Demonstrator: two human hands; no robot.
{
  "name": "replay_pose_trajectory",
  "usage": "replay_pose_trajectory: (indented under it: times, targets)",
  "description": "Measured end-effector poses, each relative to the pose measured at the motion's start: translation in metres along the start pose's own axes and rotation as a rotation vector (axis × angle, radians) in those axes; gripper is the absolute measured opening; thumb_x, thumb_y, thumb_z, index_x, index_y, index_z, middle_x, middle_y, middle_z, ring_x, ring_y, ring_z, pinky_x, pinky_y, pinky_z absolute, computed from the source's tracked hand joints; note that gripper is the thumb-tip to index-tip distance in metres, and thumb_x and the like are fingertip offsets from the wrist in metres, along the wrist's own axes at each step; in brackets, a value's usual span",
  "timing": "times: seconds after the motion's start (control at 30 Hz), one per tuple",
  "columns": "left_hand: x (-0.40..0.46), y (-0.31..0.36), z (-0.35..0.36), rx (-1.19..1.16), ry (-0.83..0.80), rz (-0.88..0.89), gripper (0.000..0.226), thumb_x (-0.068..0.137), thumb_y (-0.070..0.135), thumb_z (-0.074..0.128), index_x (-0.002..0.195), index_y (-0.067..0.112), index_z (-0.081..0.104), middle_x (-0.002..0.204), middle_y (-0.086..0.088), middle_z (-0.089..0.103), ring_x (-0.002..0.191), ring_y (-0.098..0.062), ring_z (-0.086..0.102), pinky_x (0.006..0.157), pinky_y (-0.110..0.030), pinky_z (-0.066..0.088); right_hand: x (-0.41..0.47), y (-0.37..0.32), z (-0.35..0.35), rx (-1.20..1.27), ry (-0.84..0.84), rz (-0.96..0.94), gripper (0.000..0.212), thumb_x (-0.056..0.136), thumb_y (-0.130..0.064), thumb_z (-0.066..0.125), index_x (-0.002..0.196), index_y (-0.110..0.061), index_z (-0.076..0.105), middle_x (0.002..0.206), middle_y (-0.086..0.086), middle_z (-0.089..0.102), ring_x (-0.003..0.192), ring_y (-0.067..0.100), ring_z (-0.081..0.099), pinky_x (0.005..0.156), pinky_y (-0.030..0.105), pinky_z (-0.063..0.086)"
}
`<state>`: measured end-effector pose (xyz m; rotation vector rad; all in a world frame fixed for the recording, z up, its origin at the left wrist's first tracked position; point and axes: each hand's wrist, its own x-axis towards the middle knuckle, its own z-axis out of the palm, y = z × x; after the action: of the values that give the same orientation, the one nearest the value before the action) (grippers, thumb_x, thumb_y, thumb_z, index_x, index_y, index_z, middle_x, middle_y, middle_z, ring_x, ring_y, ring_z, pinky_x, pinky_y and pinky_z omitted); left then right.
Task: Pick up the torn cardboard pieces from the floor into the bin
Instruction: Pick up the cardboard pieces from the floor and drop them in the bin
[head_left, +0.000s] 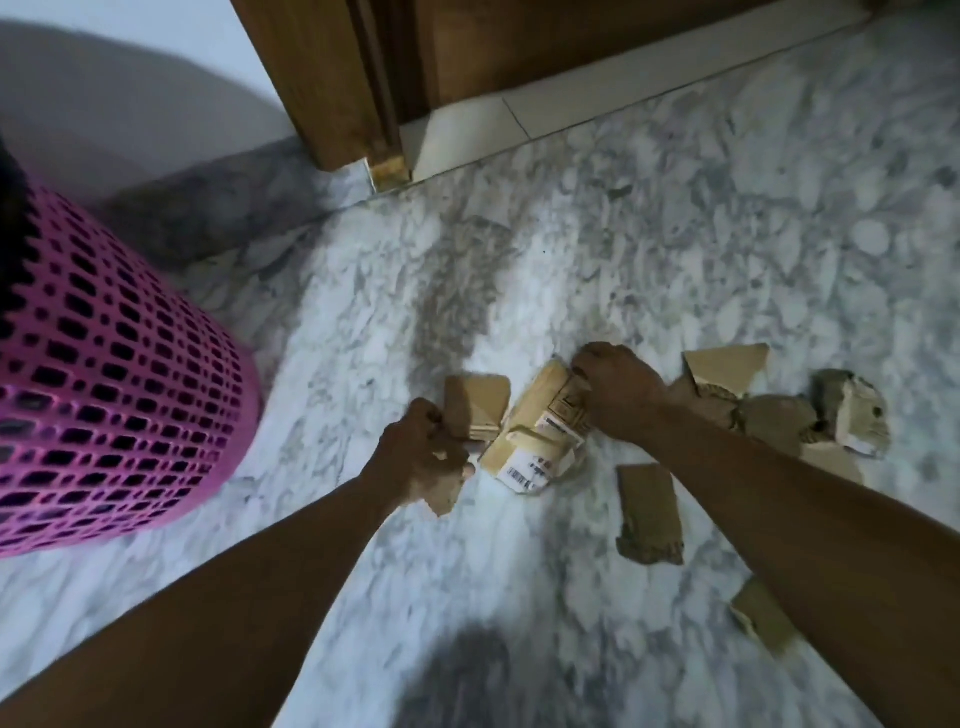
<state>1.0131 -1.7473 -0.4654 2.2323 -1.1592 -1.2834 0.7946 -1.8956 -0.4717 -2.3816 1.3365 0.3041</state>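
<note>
Both arms were down over the veined marble floor (675, 208). The left hand (423, 457) was clenched around ragged brown cardboard scraps (475, 405). The right hand (613, 387) gripped a folded, labelled cardboard piece (535, 436). More jagged pieces (649, 512) lay scattered right and near. The pink plastic lattice bin (104, 395) stood far left.
</note>
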Motion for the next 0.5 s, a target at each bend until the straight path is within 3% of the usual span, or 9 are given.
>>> replay_pose_trajectory:
  times: [0.1,0.2,0.3,0.43,0.5]
  targets:
    - [-0.002,0.005,0.016,-0.074,0.145,-0.071,0.053,0.062,0.030,0.085,0.100,0.014,0.051,0.082,0.005,0.057,0.079,-0.019,0.056,0.059,-0.026,0.041,-0.017,0.013,-0.001,0.142,0.046,0.045,0.059,0.079,-0.018,0.072,0.134,-0.009,0.051,0.129,0.014,0.053,0.118,0.031,0.052,0.095,0.038,0.047]
    - [0.003,0.014,0.018,-0.079,0.258,-0.097,0.024,0.073,0.015,0.072,0.093,0.015,0.058,0.081,-0.001,0.061,0.087,-0.028,0.061,0.063,-0.027,0.043,-0.024,0.024,-0.017,0.258,0.118,0.135,0.038,0.082,-0.018,0.070,0.118,-0.012,0.064,0.115,0.012,0.065,0.109,0.029,0.061,0.087,0.032,0.050]
    - [0.014,0.012,0.003,-0.135,0.363,-0.087,0.015,0.080,0.015,0.066,0.093,0.018,0.060,0.083,-0.005,0.066,0.085,-0.028,0.062,0.070,-0.029,0.044,-0.029,0.027,-0.029,0.440,0.194,0.187,0.023,0.088,-0.009,0.061,0.111,-0.008,0.068,0.109,0.015,0.069,0.097,0.027,0.064,0.079,0.030,0.050]
    - [0.016,0.016,-0.007,-0.233,0.534,-0.089,0.020,0.086,0.032,0.060,0.096,0.015,0.055,0.064,-0.003,0.061,0.072,-0.030,0.065,0.064,-0.030,0.046,-0.044,0.031,-0.026,0.512,0.060,0.306,0.032,0.091,-0.011,0.060,0.122,-0.004,0.059,0.100,0.012,0.065,0.076,0.018,0.054,0.066,0.027,0.042]
    - [0.017,0.017,-0.010,-0.136,0.621,-0.067,0.024,0.090,0.031,0.054,0.103,0.011,0.054,0.071,-0.010,0.066,0.075,-0.032,0.064,0.066,-0.032,0.046,-0.049,0.036,-0.015,0.527,0.053,0.346,0.030,0.090,-0.007,0.057,0.119,-0.001,0.058,0.095,0.012,0.063,0.073,0.018,0.052,0.063,0.028,0.041]
